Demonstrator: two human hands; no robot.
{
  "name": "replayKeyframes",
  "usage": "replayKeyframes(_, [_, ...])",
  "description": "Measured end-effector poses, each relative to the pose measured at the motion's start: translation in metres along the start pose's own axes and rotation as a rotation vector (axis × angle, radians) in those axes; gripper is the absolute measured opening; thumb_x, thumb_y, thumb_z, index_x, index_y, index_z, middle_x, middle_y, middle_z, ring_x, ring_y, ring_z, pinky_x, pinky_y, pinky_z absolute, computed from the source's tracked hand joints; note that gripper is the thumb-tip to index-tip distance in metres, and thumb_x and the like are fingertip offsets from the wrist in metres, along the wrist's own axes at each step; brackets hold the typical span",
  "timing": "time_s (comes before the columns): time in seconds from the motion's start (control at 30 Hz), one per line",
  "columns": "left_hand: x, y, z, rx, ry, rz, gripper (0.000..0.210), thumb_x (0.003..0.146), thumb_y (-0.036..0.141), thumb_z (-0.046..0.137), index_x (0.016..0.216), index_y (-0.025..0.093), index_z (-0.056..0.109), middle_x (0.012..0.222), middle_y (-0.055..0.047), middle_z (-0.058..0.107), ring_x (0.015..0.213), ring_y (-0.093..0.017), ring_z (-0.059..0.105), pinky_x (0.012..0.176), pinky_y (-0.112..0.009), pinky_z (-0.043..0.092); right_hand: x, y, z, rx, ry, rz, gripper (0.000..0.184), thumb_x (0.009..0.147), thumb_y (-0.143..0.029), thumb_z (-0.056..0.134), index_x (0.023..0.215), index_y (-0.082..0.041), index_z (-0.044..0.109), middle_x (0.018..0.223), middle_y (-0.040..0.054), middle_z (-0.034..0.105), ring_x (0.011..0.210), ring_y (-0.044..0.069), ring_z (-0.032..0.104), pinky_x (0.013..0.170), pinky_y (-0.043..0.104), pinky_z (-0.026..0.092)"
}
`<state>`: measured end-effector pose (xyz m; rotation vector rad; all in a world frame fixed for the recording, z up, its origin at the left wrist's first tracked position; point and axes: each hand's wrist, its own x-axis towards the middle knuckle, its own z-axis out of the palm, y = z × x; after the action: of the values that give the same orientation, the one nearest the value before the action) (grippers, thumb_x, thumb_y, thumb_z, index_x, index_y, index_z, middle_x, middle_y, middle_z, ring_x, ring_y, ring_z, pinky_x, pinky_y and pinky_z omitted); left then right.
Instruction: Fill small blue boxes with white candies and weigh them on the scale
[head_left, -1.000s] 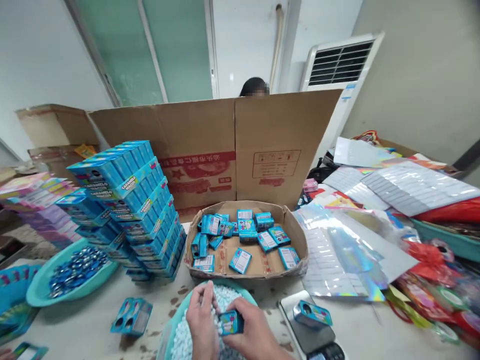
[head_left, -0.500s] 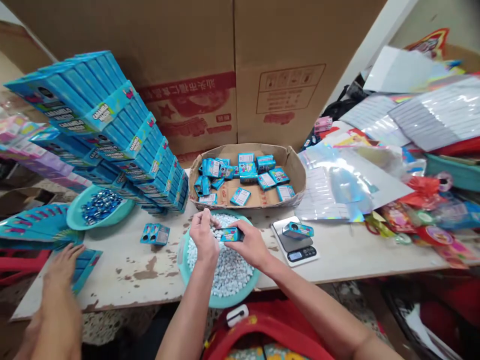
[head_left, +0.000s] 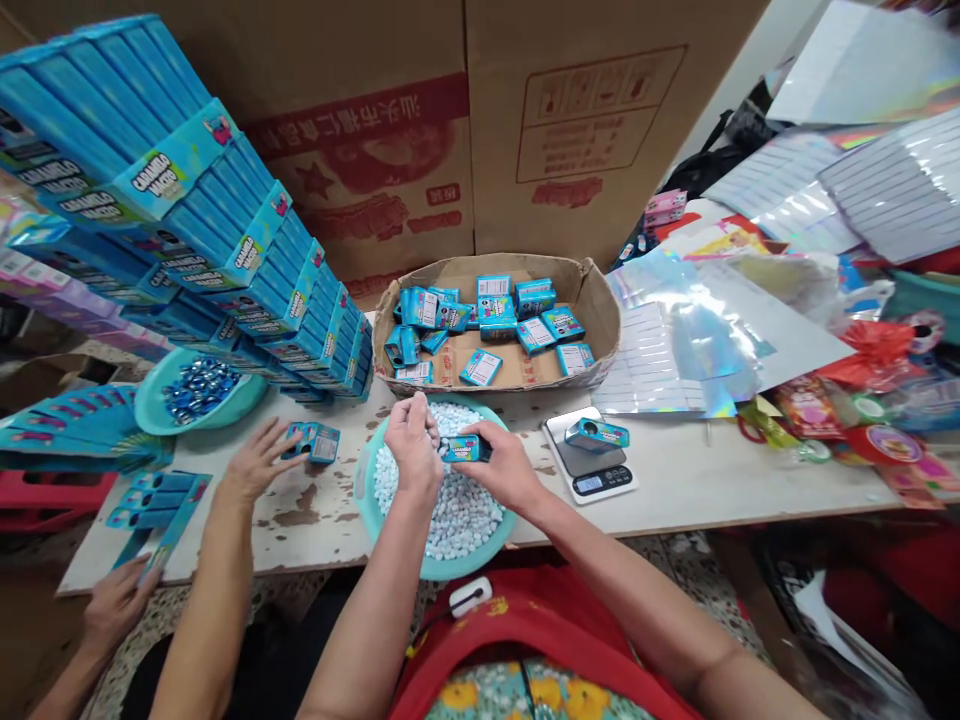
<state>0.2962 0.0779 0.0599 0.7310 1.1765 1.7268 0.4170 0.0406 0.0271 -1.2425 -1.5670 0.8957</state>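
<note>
Glossy printed cardboard box [head_left: 463, 448], matt corrugated cardboard tray [head_left: 600, 300], chipped painted table [head_left: 675, 480], shiny holographic film [head_left: 697, 340]

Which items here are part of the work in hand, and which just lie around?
In use: left hand, right hand, small blue box, basin of white pellets.
Lying about: scale, holographic bags, cardboard tray.

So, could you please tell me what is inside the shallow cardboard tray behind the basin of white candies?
The cardboard tray holds loose small blue boxes, some face down with white labels showing, over a bare cardboard floor. Whether the boxes are filled cannot be seen.
</note>
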Motion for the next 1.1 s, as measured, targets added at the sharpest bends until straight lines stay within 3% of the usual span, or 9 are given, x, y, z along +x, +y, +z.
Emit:
replayKeyframes(0.3, [-0.005, 0.002, -0.001, 0.038, -0.047, 0.029, 0.032, 0.073, 0.041, 0.071, 0.073, 0.017, 0.049, 0.048, 0.008, 0.041, 0.038, -0.004, 0.034, 0.034, -0.015, 0.023, -0.002, 0.006, 0.005, 0.075, -0.015, -0.026, 0.035, 0.064, -0.024, 0.078, 0.095, -0.021, 0.062, 0.092, 0.0011, 0.063, 0.089, 0.020, 0.059, 0.080, 0.032, 0.045])
replayKeyframes(0.5, [-0.006, 0.001, -0.004, 0.019, -0.024, 0.180, 0.027, 0.078, 0.038, 0.066, 0.074, 0.017, 0.050, 0.050, 0.007, 0.044, 0.044, -0.006, 0.043, 0.043, -0.018, 0.036, -0.001, 0.003, 0.009, 0.112, 0.009, -0.016, 0.036, 0.063, -0.023, 0.080, 0.094, -0.021, 0.063, 0.093, 0.0014, 0.064, 0.090, 0.020, 0.060, 0.082, 0.032, 0.045])
replayKeyframes(0.7, [-0.003, 0.002, -0.005, -0.040, -0.009, 0.105, 0.029, 0.075, 0.037, 0.070, 0.074, 0.017, 0.048, 0.047, 0.009, 0.039, 0.039, -0.005, 0.034, 0.036, -0.016, 0.023, -0.003, 0.005, 0.011, 0.139, 0.022, -0.002, 0.033, 0.065, -0.029, 0.078, 0.094, -0.021, 0.064, 0.092, 0.0012, 0.064, 0.089, 0.020, 0.059, 0.081, 0.032, 0.045])
replayKeyframes(0.93, [-0.005, 0.005, -0.002, -0.064, -0.045, 0.043, 0.034, 0.070, 0.038, 0.074, 0.072, 0.017, 0.047, 0.048, 0.008, 0.039, 0.040, -0.004, 0.035, 0.036, -0.015, 0.023, -0.006, 0.009, 0.012, 0.165, 0.033, 0.067, 0.036, 0.061, -0.030, 0.079, 0.092, -0.020, 0.063, 0.090, 0.0002, 0.064, 0.086, 0.019, 0.059, 0.081, 0.032, 0.045])
replayKeyframes(1.1, [0.002, 0.009, -0.016, -0.071, -0.084, -0.018, 0.035, 0.071, 0.040, 0.073, 0.072, 0.018, 0.046, 0.049, 0.009, 0.038, 0.039, -0.003, 0.034, 0.034, -0.014, 0.021, -0.010, 0.017, 0.005, 0.267, 0.006, 0.121, 0.039, 0.062, -0.034, 0.079, 0.094, -0.020, 0.062, 0.087, 0.0007, 0.064, 0.083, 0.019, 0.060, 0.078, 0.032, 0.048])
